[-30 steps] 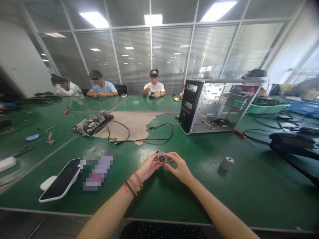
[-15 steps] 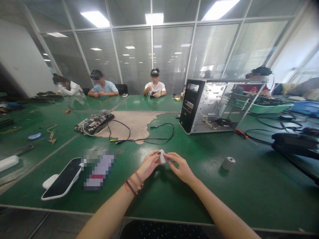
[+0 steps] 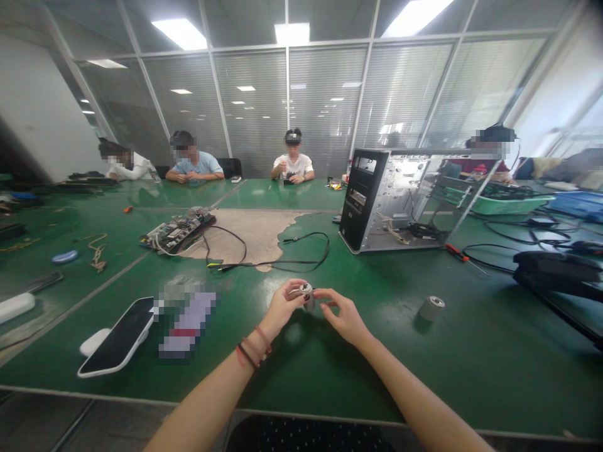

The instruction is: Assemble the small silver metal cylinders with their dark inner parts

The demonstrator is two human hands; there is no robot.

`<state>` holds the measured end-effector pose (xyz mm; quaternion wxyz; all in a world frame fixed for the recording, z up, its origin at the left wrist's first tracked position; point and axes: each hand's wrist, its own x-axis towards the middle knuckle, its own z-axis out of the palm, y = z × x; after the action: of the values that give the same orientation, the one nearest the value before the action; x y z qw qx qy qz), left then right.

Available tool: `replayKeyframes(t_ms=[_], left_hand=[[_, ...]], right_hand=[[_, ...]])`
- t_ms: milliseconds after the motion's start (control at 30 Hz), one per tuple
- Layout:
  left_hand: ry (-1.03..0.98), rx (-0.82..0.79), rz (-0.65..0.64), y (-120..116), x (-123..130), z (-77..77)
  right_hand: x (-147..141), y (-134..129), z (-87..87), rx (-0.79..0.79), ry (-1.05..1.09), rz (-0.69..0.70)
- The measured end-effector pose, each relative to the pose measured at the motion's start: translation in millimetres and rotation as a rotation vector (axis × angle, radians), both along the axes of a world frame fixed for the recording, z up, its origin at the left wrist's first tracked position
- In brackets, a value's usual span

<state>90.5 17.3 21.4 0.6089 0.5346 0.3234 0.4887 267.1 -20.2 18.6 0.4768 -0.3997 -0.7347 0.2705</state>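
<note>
While the small metal cylinder point(image 3: 306, 289) is held over the green desk point(image 3: 301, 370), it is gripped by the left hand point(image 3: 281, 309), whose fingers are closed around it and whose thumb is laid across its near side. Its pale, ringed end is turned upward. At three o'clock from it the right hand point(image 3: 347, 319) is seen, loosely half open with fingers curled; its forefinger's tip is brought right up to the cylinder's side, though whether contact is made cannot be told.

Further out at three o'clock, a second metal cylinder point(image 3: 432, 308) is stood on end, well apart from both hands. Between one and two, an opened computer case point(image 3: 360, 207) is set upright, with an orange-handled screwdriver point(image 3: 456, 252) lying just beside its base. At ten, a circuit board point(image 3: 179, 232) is spotted, and toward eleven a black cable point(image 3: 264, 264) is stretched. Between eight and nine, a phone point(image 3: 117, 338) is laid down. Across the desk at twelve, a person in a white shirt point(image 3: 296, 166) is seated.
</note>
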Motion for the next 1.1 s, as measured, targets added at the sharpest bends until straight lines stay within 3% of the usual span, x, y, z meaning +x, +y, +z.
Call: replayKeyframes(t_ms=[200, 567, 1100], left_hand=[[0.203, 0.285, 0.077, -10.4, 2.5, 8.0], [0.540, 0.562, 0.136, -10.1, -2.7, 5.7], [0.571, 0.629, 0.124, -13.2, -0.3, 6.8]], right_hand=[[1.3, 2.4, -3.3, 0.004, 0.027, -0.004], [2.7, 2.7, -4.1, 0.009, -0.017, -0.023], [3.7, 3.0, -4.6, 0.054, -0.056, -0.051]])
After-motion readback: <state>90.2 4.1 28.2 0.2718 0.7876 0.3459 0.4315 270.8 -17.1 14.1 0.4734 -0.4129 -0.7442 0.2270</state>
